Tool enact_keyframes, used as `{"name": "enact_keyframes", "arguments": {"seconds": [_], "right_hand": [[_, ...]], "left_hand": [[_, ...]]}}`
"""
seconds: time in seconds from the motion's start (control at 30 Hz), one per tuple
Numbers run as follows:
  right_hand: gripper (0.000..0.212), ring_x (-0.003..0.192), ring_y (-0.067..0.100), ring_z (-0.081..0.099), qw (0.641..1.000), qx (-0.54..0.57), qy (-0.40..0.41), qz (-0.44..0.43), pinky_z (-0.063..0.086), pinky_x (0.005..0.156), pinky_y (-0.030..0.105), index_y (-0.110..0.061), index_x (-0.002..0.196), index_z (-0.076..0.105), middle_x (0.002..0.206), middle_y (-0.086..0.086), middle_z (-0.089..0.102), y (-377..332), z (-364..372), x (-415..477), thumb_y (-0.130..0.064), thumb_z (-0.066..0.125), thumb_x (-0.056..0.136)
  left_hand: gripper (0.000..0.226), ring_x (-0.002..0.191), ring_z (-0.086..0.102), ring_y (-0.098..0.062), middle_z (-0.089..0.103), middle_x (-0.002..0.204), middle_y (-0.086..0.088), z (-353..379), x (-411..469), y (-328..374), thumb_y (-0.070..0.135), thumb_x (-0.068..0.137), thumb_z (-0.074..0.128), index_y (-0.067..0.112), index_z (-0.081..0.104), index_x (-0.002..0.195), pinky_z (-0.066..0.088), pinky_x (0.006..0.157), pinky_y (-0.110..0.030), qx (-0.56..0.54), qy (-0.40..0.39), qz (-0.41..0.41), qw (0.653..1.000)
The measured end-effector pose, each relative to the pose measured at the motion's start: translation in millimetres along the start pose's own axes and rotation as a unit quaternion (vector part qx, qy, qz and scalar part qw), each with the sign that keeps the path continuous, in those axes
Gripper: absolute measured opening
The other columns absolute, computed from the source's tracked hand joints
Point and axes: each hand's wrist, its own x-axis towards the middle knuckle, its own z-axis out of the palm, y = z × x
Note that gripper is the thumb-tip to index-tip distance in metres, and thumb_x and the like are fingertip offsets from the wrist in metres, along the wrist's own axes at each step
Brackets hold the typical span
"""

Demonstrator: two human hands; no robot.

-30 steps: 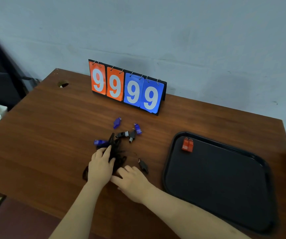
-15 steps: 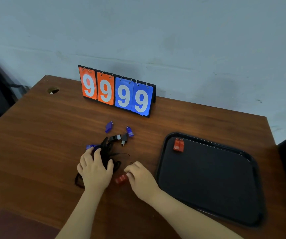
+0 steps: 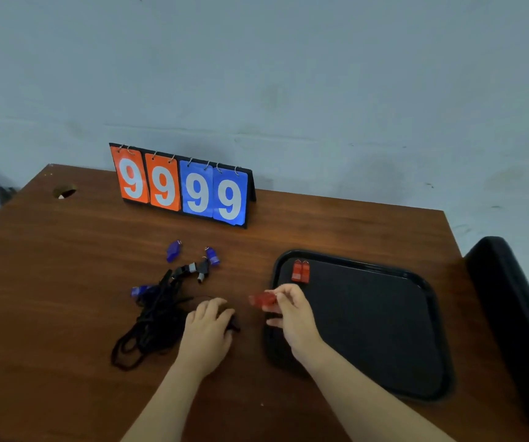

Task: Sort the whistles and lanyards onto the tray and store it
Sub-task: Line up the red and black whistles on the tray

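Black lanyards [image 3: 158, 320] lay tangled on the table [image 3: 49, 282]. Beside them the left hand [image 3: 207, 336] curled over a small dark thing; whether it gripped was unclear. The right hand [image 3: 288, 309] pinched a red whistle [image 3: 261, 299] above the tray [image 3: 352, 264], at its left rim.

- Table [image 3: 65, 266]: reddish-brown, wood-grain streaks.
- Wall [image 3: 320, 74]: pale grey-blue w/ darker smudges.
- Scoreboard [image 3: 182, 186]: blk frame; 2 orange cards, 2 blue cards, white "9" on each; silver rings on top.
- Tray [image 3: 384, 330]: blk, plain.
- Whistle pair [image 3: 300, 271] on tray: red-orange, paler band near base.
- Red whistle [image 3: 263, 299], pinched in right hand [image 3: 292, 314]: bright red, glossy.
- Blue whistle nr scoreboard [image 3: 174, 251]: deep blue.
- Blue whistle w/ ring [image 3: 213, 256]: deep blue, silver ring.
- Blue whistle by cords [image 3: 140, 290]: blue, paler patch at end.
- Blk whistles [image 3: 198, 269]: blk bodies, grey mouthpieces.
- Lanyards [image 3: 154, 327]: blk cord, no pattern.
- Chair [image 3: 518, 314], rt edge: blk.
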Motion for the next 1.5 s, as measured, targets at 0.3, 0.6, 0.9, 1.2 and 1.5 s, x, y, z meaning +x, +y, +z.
{"name": "enact_keyframes", "arguments": {"seconds": [0.3,0.6,0.9,1.2,1.5], "right_hand": [[0.016,0.077,0.014,0.063,0.999,0.009,0.029,-0.013,0.047,0.056,0.021,-0.019,0.103,0.06,0.1,0.01,0.069,-25,-41,-10,-0.02,0.044,0.102],[0.012,0.065,0.0,0.065,0.983,-0.084,0.068,-0.146,0.047,0.057,0.014,-0.02,0.087,0.068,0.077,-0.007,0.07,-53,-75,-26,-0.016,0.06,0.095],[0.007,0.075,0.008,0.066,0.984,-0.163,0.034,-0.062,0.05,0.057,0.018,-0.021,0.098,0.062,0.093,-0.002,0.068,-42,-83,-33,-0.026,0.063,0.092],[0.013,0.082,0.011,0.069,0.995,-0.05,0.083,0.006,0.055,0.059,0.016,-0.017,0.102,0.062,0.094,-0.002,0.069,-15,-63,-26,-0.02,0.067,0.09],[0.012,0.086,0.013,0.068,0.964,0.113,0.197,0.139,0.057,0.067,0.028,-0.019,0.101,0.061,0.097,0.001,0.068,-27,-95,37,-0.015,0.065,0.091]], "left_hand": [[0.013,0.076,0.056,-0.018,0.058,0.088,-0.006,-41,25,48,0.01,0.094,0.049,0.016,0.051,0.105,0.048,0.069,-0.034,-0.54,0.02,-0.31,0.782],[0.016,0.065,0.057,-0.004,0.067,0.081,0.003,-75,19,115,0.031,0.088,0.066,0.021,0.067,0.1,0.043,0.062,-0.021,-0.509,-0.146,-0.017,0.848],[0.018,0.061,0.043,-0.013,0.062,0.087,-0.007,-69,23,131,0.021,0.087,0.066,0.013,0.063,0.103,0.038,0.061,-0.026,-0.67,-0.198,-0.279,0.658],[0.022,0.075,0.051,-0.016,0.061,0.099,-0.006,-50,44,130,0.028,0.085,0.07,0.017,0.066,0.104,0.046,0.059,-0.026,-0.626,-0.201,-0.273,0.702],[0.02,0.066,0.048,-0.014,0.063,0.095,-0.003,-39,83,106,0.033,0.089,0.064,0.018,0.061,0.102,0.04,0.053,-0.024,-0.537,-0.165,-0.299,0.772]]}}
